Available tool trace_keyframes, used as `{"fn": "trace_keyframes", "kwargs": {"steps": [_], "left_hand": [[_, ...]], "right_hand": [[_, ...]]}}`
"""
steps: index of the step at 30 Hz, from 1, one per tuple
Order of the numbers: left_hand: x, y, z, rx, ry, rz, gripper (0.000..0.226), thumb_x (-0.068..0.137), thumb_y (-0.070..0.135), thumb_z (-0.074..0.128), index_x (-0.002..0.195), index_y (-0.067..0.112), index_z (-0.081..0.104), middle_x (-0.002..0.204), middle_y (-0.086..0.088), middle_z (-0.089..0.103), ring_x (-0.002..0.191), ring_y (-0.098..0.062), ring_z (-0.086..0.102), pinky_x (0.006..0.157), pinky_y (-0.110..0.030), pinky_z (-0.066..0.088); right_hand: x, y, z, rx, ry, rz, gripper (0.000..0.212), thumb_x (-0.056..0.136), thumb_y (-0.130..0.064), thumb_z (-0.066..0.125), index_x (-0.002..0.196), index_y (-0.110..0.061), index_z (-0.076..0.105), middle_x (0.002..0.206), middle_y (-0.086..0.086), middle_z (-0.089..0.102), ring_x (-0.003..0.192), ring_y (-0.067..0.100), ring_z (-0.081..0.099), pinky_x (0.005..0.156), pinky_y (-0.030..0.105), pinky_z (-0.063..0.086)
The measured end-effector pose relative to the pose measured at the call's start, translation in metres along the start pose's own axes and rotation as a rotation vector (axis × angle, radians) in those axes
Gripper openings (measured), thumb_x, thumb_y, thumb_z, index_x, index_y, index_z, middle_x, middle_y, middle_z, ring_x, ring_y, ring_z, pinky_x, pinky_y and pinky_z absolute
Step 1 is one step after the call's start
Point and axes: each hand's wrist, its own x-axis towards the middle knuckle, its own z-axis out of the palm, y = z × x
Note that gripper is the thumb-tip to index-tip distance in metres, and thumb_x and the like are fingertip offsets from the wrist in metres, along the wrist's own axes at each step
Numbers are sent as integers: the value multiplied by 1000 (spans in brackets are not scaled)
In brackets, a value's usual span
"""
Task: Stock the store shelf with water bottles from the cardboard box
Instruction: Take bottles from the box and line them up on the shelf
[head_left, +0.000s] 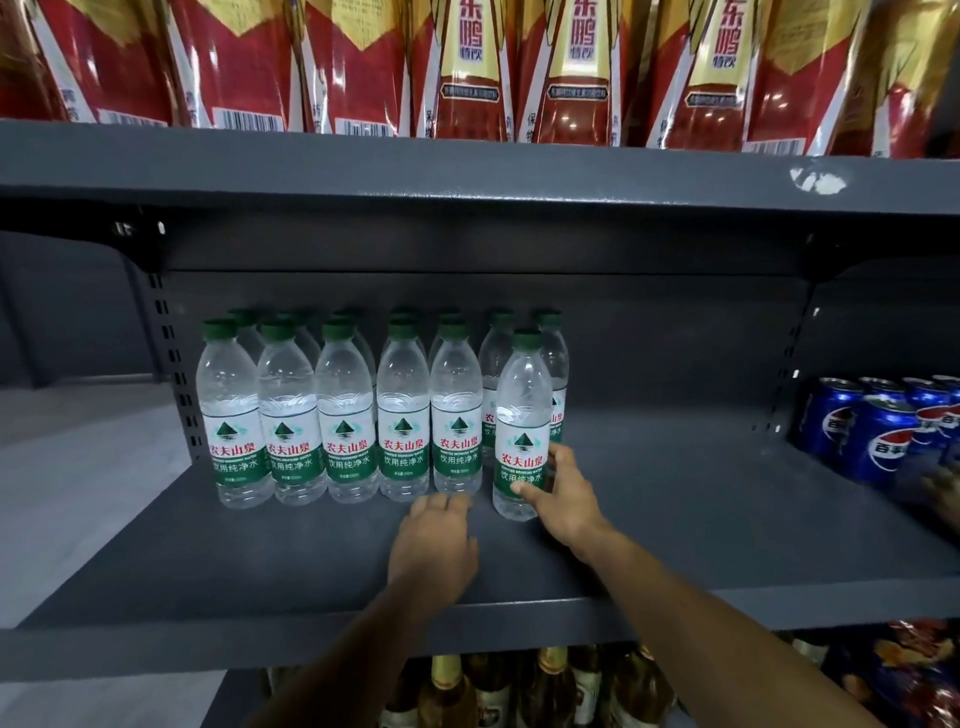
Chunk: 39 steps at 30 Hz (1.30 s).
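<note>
The right hand (563, 493) grips a water bottle (522, 426) beside the row (343, 410); the left hand (434, 540) lies loosely open on the shelf (727, 519), bare to its right.

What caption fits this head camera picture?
Right hand sets a water bottle beside the front row on the grey shelf; left hand rests nearby.

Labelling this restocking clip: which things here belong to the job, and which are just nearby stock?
Job: water bottle held by right hand; left hand; shelved water bottles; shelf.
Nearby: Pepsi cans; red drink bottles above; glass bottles below.
</note>
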Motion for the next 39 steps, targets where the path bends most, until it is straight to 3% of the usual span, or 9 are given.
{"fn": "trace_keyframes", "kwargs": {"steps": [9,14,18,22,30,34,39], "left_hand": [[7,-3,12,129,-31,-110,52,95,45,38,137,13,38,136,-8,43,125,-27,39,99,-40,36],[7,-2,15,162,-16,-98,49,95,43,35,132,12,42,132,-8,46,121,-26,42,96,-40,37],[7,-1,15,170,-15,-91,48,95,42,35,132,12,42,132,-8,46,120,-26,42,96,-40,37],[7,-1,15,174,-23,-93,49,95,41,34,133,12,41,133,-8,45,121,-26,41,97,-41,37],[6,0,14,169,-27,-91,48,95,41,34,133,12,41,132,-9,45,121,-27,41,97,-41,36],[6,-1,14,162,-33,-92,47,96,40,34,133,12,40,132,-8,44,121,-27,40,98,-41,35],[6,0,15,171,-33,-97,48,96,41,34,134,13,39,133,-8,44,122,-27,40,98,-40,35]], "right_hand": [[15,6,13,73,38,4,62,85,-10,67,138,-22,37,126,-3,58,107,9,53,94,25,43],[15,6,22,129,65,-38,62,85,-2,65,139,-20,39,134,0,55,114,8,53,98,19,41],[17,6,26,51,65,-47,69,84,-3,66,143,-23,35,137,0,52,125,15,49,110,34,37],[21,8,28,-4,87,10,66,83,-11,70,139,-21,36,128,-2,58,117,13,53,96,22,37],[25,11,30,-52,99,23,67,81,-15,73,139,-26,41,130,-3,59,120,18,54,104,31,40],[25,11,29,-117,81,2,70,85,-19,68,145,-27,33,138,-2,53,127,20,49,109,37,37],[23,14,31,-155,112,35,67,80,-29,72,136,-21,36,129,0,59,118,24,56,99,36,44]]}}
